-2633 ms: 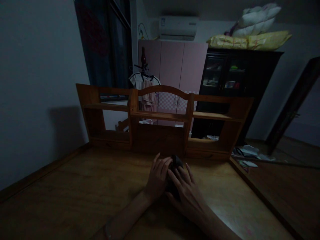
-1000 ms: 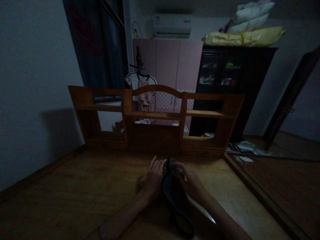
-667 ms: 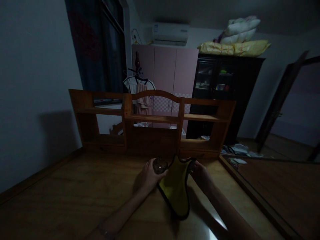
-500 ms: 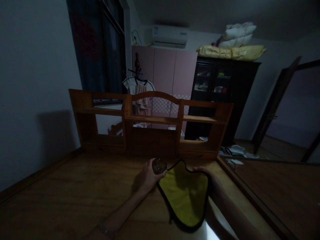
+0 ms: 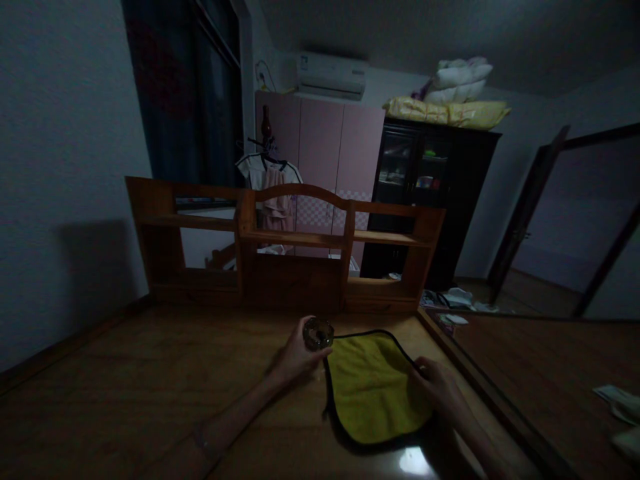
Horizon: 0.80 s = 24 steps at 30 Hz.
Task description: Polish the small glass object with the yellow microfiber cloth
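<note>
My left hand (image 5: 299, 353) is wrapped around a small, round glass cup (image 5: 319, 333) with a faceted look, held above the wooden desktop (image 5: 200, 367). The cup's lower part is hidden from me. Right beside it, a yellow cloth (image 5: 375, 387) with a black border is spread out, its upper left corner close to my left thumb. My right hand (image 5: 440, 387) has its fingers closed on the cloth's right edge.
A wooden shelf unit (image 5: 290, 238) runs along the desktop's far side. A raised wooden edge (image 5: 465, 353) bounds the right side. Beyond it lies a brown surface (image 5: 540, 360) with white items (image 5: 620, 403) on it. A wall (image 5: 65, 267) borders the left.
The cloth, folded over and hanging at an angle before, now lies flatter and squarer. My right hand has moved down and right along its edge. My left hand keeps the cup.
</note>
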### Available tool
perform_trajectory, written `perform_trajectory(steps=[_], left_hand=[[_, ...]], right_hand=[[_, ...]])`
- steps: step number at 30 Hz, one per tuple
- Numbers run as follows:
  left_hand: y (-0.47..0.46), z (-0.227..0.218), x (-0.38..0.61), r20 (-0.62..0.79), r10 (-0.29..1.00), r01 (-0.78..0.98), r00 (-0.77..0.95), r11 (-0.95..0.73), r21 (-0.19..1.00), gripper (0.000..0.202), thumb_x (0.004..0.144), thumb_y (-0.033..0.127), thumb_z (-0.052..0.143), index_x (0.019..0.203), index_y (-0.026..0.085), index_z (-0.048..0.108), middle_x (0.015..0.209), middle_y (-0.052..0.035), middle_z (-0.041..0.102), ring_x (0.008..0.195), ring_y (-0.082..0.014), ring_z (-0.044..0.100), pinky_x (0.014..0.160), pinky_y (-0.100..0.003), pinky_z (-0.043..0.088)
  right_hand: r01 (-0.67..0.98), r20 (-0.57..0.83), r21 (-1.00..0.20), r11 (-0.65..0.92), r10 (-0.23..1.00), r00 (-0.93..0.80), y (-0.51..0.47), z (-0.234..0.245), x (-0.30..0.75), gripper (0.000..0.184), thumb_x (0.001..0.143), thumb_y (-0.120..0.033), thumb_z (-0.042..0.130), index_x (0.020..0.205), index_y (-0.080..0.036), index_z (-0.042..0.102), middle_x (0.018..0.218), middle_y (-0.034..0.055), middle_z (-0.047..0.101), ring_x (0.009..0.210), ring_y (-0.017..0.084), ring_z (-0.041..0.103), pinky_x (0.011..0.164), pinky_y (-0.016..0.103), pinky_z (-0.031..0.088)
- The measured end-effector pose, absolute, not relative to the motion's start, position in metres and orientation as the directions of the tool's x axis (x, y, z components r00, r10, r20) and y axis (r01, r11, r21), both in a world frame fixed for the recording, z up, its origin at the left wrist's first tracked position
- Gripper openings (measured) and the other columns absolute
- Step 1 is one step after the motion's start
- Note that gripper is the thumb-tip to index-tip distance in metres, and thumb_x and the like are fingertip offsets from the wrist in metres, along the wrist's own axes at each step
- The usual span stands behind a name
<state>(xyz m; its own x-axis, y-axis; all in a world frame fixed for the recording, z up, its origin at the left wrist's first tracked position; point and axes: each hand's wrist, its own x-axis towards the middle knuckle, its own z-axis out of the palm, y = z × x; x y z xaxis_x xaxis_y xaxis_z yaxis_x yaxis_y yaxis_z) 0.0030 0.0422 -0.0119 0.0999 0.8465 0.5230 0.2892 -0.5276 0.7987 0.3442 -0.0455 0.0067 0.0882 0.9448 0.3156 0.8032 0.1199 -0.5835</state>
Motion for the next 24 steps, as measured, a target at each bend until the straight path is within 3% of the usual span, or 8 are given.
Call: perform_trajectory(steps=[3, 6, 9, 13, 16, 21, 24], left_hand=[[0.047, -0.012, 0.009, 0.499, 0.855, 0.256, 0.145, -0.519, 0.815, 0.074, 0.062, 0.03, 0.082, 0.122, 0.02, 0.04, 0.114, -0.0062, 0.061, 0.106, -0.0204, 0.06, 0.093, -0.035, 0.049], [0.057, -0.006, 0.028, 0.47, 0.857, 0.25, 0.21, -0.512, 0.822, 0.073, 0.056, 0.028, 0.085, 0.116, 0.02, 0.044, 0.108, -0.0055, 0.064, 0.102, -0.0213, 0.062, 0.089, -0.034, 0.05], [0.075, 0.005, 0.063, 0.459, 0.854, 0.266, 0.245, -0.515, 0.815, 0.078, 0.053, 0.032, 0.087, 0.117, 0.02, 0.044, 0.109, -0.0055, 0.063, 0.101, -0.0203, 0.062, 0.089, -0.031, 0.049], [0.106, 0.011, 0.123, 0.441, 0.88, 0.34, 0.177, -0.475, 0.811, 0.084, 0.048, 0.036, 0.089, 0.117, 0.017, 0.045, 0.116, -0.0097, 0.057, 0.109, -0.0233, 0.057, 0.095, -0.034, 0.043], [0.122, 0.003, 0.159, 0.39, 0.916, 0.391, 0.095, -0.395, 0.831, 0.081, 0.048, 0.034, 0.088, 0.114, 0.014, 0.046, 0.117, -0.013, 0.054, 0.111, -0.0263, 0.055, 0.096, -0.036, 0.041], [0.136, -0.016, 0.184, 0.277, 0.961, 0.45, -0.02, -0.238, 0.861, 0.069, 0.059, 0.028, 0.084, 0.115, 0.011, 0.047, 0.12, -0.0141, 0.052, 0.113, -0.0278, 0.052, 0.097, -0.041, 0.04], [0.136, -0.018, 0.185, 0.231, 0.972, 0.476, -0.035, -0.187, 0.859, 0.061, 0.067, 0.03, 0.079, 0.117, 0.012, 0.049, 0.124, -0.0138, 0.052, 0.115, -0.028, 0.051, 0.098, -0.043, 0.039]], right_hand=[[0.84, 0.389, -0.537, 0.077, 0.906, 0.166, -0.078, 0.004, 0.359, 0.033, 0.083, -0.047, 0.047, 0.096, -0.02, 0.062, 0.082, 0.0084, 0.072, 0.076, 0.026, 0.068, 0.062, 0.03, 0.049], [0.876, 0.398, -0.483, 0.011, 0.894, 0.208, -0.099, -0.005, 0.364, 0.042, 0.085, -0.048, 0.046, 0.114, -0.02, 0.055, 0.066, 0.0052, 0.069, 0.066, 0.028, 0.068, 0.056, 0.032, 0.048], [0.865, 0.392, -0.494, 0.089, 0.911, 0.13, -0.1, -0.011, 0.361, 0.039, 0.091, -0.039, 0.038, 0.125, -0.023, 0.048, 0.082, 0.0057, 0.073, 0.073, 0.026, 0.071, 0.057, 0.03, 0.05], [0.937, 0.465, -0.32, 0.142, 0.885, 0.025, -0.09, -0.003, 0.354, 0.038, 0.092, -0.023, 0.034, 0.129, -0.022, 0.045, 0.107, 0.0103, 0.068, 0.084, 0.024, 0.07, 0.062, 0.03, 0.052], [0.981, 0.533, -0.166, 0.101, 0.846, 0.003, -0.095, 0.008, 0.355, 0.039, 0.089, -0.019, 0.039, 0.127, -0.023, 0.048, 0.102, 0.0103, 0.065, 0.074, 0.024, 0.069, 0.052, 0.029, 0.049], [0.958, 0.636, -0.167, 0.234, 0.768, -0.077, -0.13, 0.033, 0.359, 0.036, 0.093, -0.023, 0.037, 0.127, -0.027, 0.048, 0.093, 0.007, 0.065, 0.066, 0.02, 0.068, 0.046, 0.026, 0.051], [0.923, 0.697, -0.209, 0.323, 0.711, -0.091, -0.161, 0.069, 0.349, 0.042, 0.093, -0.028, 0.04, 0.135, -0.031, 0.041, 0.089, 0.0064, 0.066, 0.062, 0.02, 0.068, 0.043, 0.027, 0.052]])
